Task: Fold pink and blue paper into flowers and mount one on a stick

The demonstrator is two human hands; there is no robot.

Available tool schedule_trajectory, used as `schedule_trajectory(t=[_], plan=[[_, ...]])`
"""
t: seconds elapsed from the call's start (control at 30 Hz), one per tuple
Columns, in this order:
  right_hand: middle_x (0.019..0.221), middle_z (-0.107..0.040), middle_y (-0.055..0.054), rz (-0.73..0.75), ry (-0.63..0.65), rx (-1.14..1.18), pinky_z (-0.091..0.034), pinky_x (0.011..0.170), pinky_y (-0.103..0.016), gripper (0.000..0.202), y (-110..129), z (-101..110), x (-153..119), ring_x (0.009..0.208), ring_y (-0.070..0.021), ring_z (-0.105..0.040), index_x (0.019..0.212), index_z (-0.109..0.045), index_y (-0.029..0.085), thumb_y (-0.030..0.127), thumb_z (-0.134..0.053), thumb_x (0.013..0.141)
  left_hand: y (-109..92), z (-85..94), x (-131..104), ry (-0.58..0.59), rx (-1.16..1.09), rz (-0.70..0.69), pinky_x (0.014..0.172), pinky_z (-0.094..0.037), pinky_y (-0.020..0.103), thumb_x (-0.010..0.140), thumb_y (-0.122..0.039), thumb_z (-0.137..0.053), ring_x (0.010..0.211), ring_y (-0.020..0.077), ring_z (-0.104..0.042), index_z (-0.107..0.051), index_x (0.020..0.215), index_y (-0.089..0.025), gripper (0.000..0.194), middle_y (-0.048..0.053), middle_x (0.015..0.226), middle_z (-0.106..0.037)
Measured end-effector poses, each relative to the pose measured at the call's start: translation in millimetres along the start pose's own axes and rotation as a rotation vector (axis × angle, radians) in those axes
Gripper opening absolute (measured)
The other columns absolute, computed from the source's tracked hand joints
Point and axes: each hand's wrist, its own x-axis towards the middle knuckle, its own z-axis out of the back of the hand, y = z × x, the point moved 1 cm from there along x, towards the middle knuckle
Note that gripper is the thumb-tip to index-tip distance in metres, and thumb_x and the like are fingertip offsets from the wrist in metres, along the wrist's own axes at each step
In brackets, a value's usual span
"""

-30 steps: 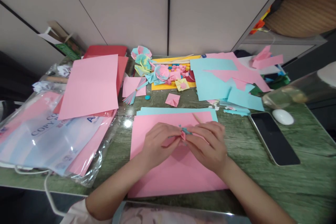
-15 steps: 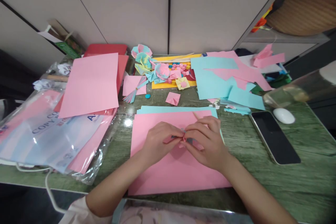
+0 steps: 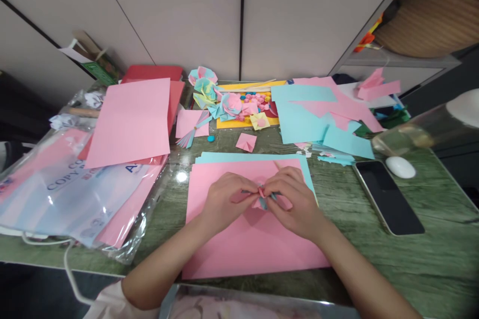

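Pinched by left hand point(image 3: 226, 202) and right hand point(image 3: 297, 202), a paper piece point(image 3: 263, 203) has been turned, blue now toward the worktop's point(image 3: 445, 264) near edge; shaping seems unfinished.

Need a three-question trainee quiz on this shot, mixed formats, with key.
1. True or false: the phone lies right of the large pink sheet.
2. What do the left hand and right hand pinch? a) a white cable b) a small pink-and-blue paper piece c) a plastic bag
3. Fill in: the lower sheet, showing past the large pink sheet's far edge, is ___.

Key: 1 true; 2 b; 3 light blue.
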Motion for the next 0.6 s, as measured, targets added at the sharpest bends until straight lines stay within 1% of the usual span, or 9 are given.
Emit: schedule_trajectory(t=[0.13, 0.23, 0.37, 0.47, 0.6], plan=[[0.079, -0.063, 0.001, -0.016, 0.067, -0.015, -0.038, 0.082, -0.037, 0.011, 0.4, 2.7, 1.2, 0.079, -0.0148, -0.051, 0.082, -0.056, 0.022, 0.011, -0.055, 0.080, 1.9, -0.6, -0.3, 0.004, 0.046, -0.050, 0.069, -0.052, 0.028, 0.074, -0.016, -0.071, 0.069, 0.0141, -0.067, -0.065, 0.078, -0.021, 0.008, -0.001, 0.073, -0.072], [0.078, -0.063, 0.000, -0.012, 0.079, -0.011, -0.038, 0.080, -0.036, 0.008, 1.8, 4.0, 2.0, 0.079, -0.0149, -0.050, 0.082, -0.056, 0.021, 0.013, -0.056, 0.080, 3.3, -0.9, -0.3, 0.009, 0.057, -0.084, 0.068, -0.051, 0.028, 0.076, -0.017, -0.069, 0.069, 0.0135, -0.065, -0.065, 0.079, -0.020, 0.006, 0.000, 0.072, -0.072], [0.077, -0.064, 0.000, 0.027, 0.055, 0.002, -0.039, 0.079, -0.035, 0.006, 3.1, 3.6, 2.1, 0.079, -0.0148, -0.051, 0.084, -0.057, 0.021, 0.017, -0.060, 0.081, 3.5, -0.3, 0.0, 0.003, 0.030, -0.082, 0.066, -0.051, 0.028, 0.075, -0.020, -0.071, 0.068, 0.0139, -0.064, -0.064, 0.077, -0.019, 0.008, 0.001, 0.071, -0.070], [0.078, -0.065, 0.000, 0.044, 0.025, 0.008, -0.040, 0.079, -0.035, 0.008, 3.6, 3.4, 1.8, 0.078, -0.0149, -0.053, 0.085, -0.058, 0.021, 0.016, -0.061, 0.080, 1.7, 0.7, 0.8, -0.009, -0.010, -0.068, 0.066, -0.051, 0.029, 0.075, -0.021, -0.071, 0.066, 0.0141, -0.064, -0.063, 0.075, -0.019, 0.008, 0.001, 0.069, -0.069], [0.081, -0.068, -0.001, 0.068, -0.019, 0.009, -0.042, 0.078, -0.036, 0.014, 4.7, 4.4, 1.3, 0.079, -0.0158, -0.056, 0.089, -0.060, 0.022, 0.014, -0.061, 0.078, -1.9, 1.6, 1.9, -0.059, -0.053, -0.129, 0.067, -0.050, 0.029, 0.075, -0.016, -0.070, 0.066, 0.0131, -0.063, -0.061, 0.076, -0.019, 0.010, 0.000, 0.068, -0.068]])
